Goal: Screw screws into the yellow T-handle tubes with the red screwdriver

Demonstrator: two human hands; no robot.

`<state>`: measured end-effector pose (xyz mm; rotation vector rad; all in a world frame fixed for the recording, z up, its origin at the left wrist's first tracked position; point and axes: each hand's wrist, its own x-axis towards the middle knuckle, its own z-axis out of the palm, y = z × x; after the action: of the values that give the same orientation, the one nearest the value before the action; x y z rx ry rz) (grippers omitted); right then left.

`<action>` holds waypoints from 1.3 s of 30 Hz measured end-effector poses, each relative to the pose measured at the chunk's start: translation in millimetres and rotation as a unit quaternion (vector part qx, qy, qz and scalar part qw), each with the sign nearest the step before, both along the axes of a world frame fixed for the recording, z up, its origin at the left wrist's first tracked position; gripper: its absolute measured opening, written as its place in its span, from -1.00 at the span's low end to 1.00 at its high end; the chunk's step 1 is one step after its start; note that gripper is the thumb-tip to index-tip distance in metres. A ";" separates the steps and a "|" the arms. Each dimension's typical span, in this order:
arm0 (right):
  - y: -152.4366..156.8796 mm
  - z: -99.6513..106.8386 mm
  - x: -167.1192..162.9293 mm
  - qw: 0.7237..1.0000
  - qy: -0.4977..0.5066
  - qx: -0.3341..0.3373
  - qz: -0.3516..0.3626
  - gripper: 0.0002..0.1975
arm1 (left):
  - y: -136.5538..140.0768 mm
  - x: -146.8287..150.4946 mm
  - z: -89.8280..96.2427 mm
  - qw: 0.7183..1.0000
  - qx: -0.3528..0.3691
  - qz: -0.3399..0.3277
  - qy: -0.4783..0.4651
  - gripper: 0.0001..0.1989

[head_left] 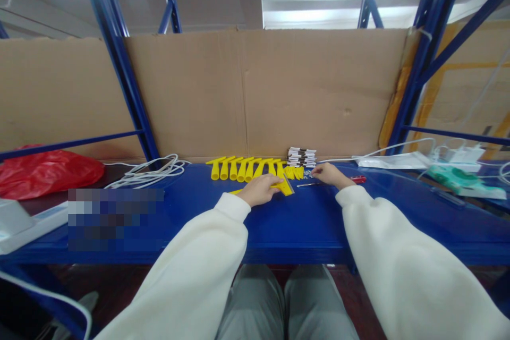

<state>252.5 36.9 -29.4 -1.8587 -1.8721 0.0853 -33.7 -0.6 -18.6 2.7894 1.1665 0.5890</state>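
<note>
My left hand (pixel 261 189) is closed around a yellow scraper-like tool (pixel 286 188) with a thin pale edge, held low over the blue table. Part of the tool is hidden under my fingers. My right hand (pixel 330 174) reaches to a small pile of tiny metal screws (pixel 307 174), its fingertips pinched together; whatever is between them is too small to see. Beneath that hand lies a screwdriver with a red handle (pixel 357 179), its shaft pointing left. Small yellow pieces (pixel 294 172) sit between the screws and a row of several yellow handles (pixel 232 170).
Behind the screws stands a stack of white packs with dark bands (pixel 302 157). A cardboard panel (pixel 255 95) closes off the back. White cable coils (pixel 149 172) and a red plastic bag (pixel 56 170) lie left; a green-and-white packet (pixel 458 179) lies right.
</note>
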 end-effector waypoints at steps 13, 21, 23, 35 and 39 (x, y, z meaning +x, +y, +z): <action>-8.0 4.3 -30.6 0.995 -0.083 -0.033 -0.039 -0.82 | 3.6 -0.6 -0.5 1.000 -0.001 -0.001 0.006 -0.69; -8.2 5.6 -37.3 0.995 -0.084 -0.041 -0.046 -0.81 | 0.5 0.2 1.9 1.000 -0.008 0.008 0.027 -0.69; -7.9 6.3 -38.6 0.994 -0.083 -0.052 -0.044 -0.81 | 0.2 0.4 1.8 1.000 -0.005 0.009 0.030 -0.69; -3.4 5.0 -35.5 0.999 -0.006 -0.033 -0.030 -0.87 | 2.1 -0.1 1.9 0.999 0.005 0.008 0.031 -0.74; -4.0 2.7 -44.9 0.980 0.150 -0.003 0.128 -0.89 | 1.6 0.3 2.4 0.999 0.009 0.008 0.033 -0.74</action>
<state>207.6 32.9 -26.7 -1.5014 -1.8815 0.4339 -33.4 1.0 -16.2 2.8371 1.2033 0.5145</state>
